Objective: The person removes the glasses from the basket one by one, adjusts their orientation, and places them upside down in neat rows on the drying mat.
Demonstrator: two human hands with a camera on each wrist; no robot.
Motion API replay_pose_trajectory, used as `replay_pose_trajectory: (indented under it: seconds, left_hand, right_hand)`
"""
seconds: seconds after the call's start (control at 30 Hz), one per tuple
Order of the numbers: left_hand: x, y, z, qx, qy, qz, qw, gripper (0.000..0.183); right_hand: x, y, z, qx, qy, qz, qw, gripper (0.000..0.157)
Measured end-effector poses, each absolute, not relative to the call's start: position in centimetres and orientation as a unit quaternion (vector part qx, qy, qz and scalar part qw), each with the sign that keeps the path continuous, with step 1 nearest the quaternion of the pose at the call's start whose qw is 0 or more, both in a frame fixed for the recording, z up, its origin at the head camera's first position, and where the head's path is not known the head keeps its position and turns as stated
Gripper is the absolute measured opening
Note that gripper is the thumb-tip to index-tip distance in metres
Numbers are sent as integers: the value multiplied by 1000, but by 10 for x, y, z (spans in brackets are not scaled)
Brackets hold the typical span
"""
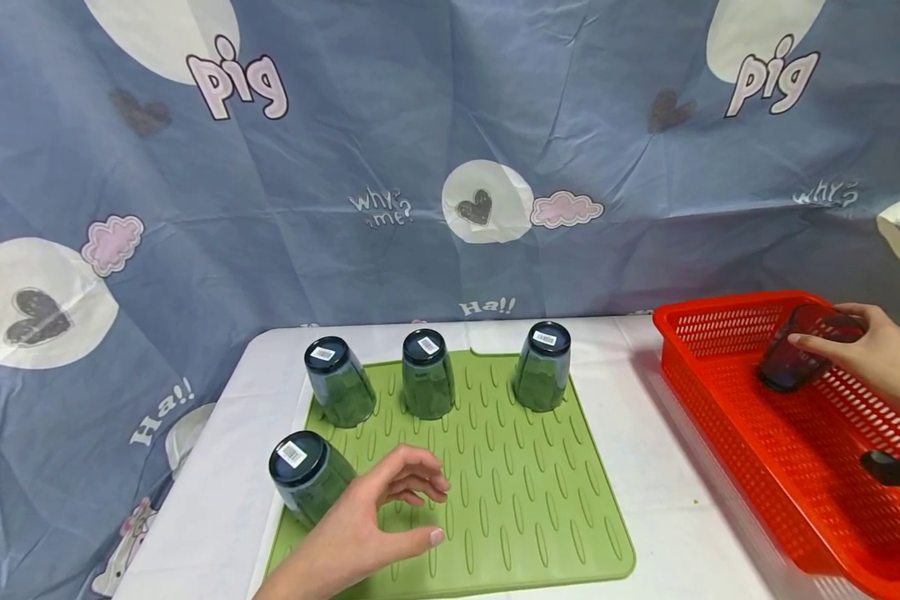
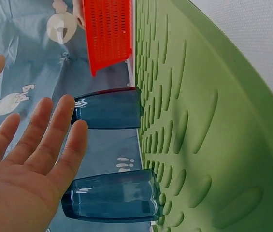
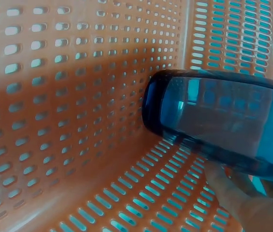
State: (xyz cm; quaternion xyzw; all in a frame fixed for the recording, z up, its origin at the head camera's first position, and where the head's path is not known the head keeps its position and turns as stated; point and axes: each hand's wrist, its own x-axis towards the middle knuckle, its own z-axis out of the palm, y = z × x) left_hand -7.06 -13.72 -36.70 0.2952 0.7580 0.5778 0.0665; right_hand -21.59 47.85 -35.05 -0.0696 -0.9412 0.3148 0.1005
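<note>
In the head view my right hand [image 1: 881,354] grips a dark blue glass [image 1: 795,354] inside the red basket [image 1: 742,421], thumb along its near side. The right wrist view shows this glass [image 3: 218,121] tilted, its thick base close to the perforated wall. My left hand [image 1: 375,521] is held over the green drying mat [image 1: 525,500], fingers loosely bent and holding nothing. Beside it an upside-down glass [image 1: 311,475] is partly hidden by that hand. Other upside-down glasses stand along the mat's far side: one left [image 1: 340,383], one mid [image 1: 428,375], one right [image 1: 543,367].
A black object [image 1: 892,468] lies in the basket, near the right arm. White cloth [image 1: 667,517] covers the table between mat and basket. A blue printed curtain [image 1: 390,125] hangs right behind the table.
</note>
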Motion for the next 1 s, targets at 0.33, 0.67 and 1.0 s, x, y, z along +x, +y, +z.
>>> replay_pose_trajectory:
  seconds: [0.33,0.67,1.0]
  left_hand:
    - [-70,-137,-368,291,761,575,69,43]
    - [-70,-137,-368,281,766,573,77,43]
    - [-70,-137,-369,272,767,575,81,42]
  right_hand:
    - [-215,473,-346,-90,-942,305,107,92]
    - [-213,468,-344,-95,-945,290,120,91]
    - [-210,462,-342,-104,-941,291,135,87]
